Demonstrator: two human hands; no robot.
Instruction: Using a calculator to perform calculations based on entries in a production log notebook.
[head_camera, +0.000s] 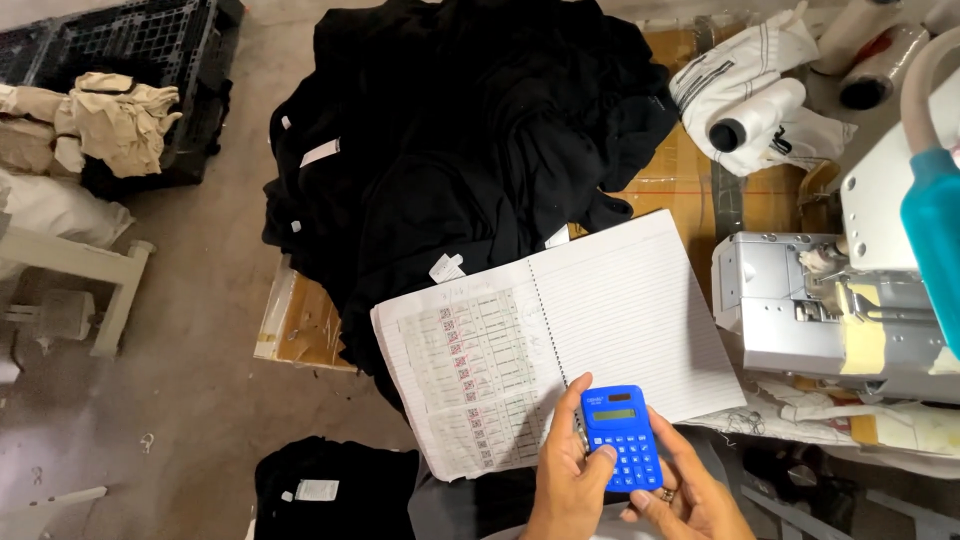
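Left hand (568, 478) wraps the left edge of a small blue plastic pocket calculator (621, 437), grip clamped on it, thumb laid across the lower keys. Right hand (690, 492) cradles the calculator from below and the right, fingers curled against its edge and back; a ring shows on one finger. Calculator sits low in view, right of centre, held just above the bottom edge of an open spiral-bound lined notebook (630, 310).

Notebook lies tilted. Its left page carries a taped-in column of small printed labels; the right page is blank lined paper. Its upper edge rests against a large heap of black garments (460, 150) with white tags, piled on flattened brown cardboard (300, 330).

To the right: a grey-white sewing machine (830, 300), a teal cylinder at frame edge, white thread cones (755, 112) on white cloth. Upper left: beige fabric (110, 115) on a black plastic crate (140, 50). Another folded black garment (335, 485) lies on the concrete floor below.
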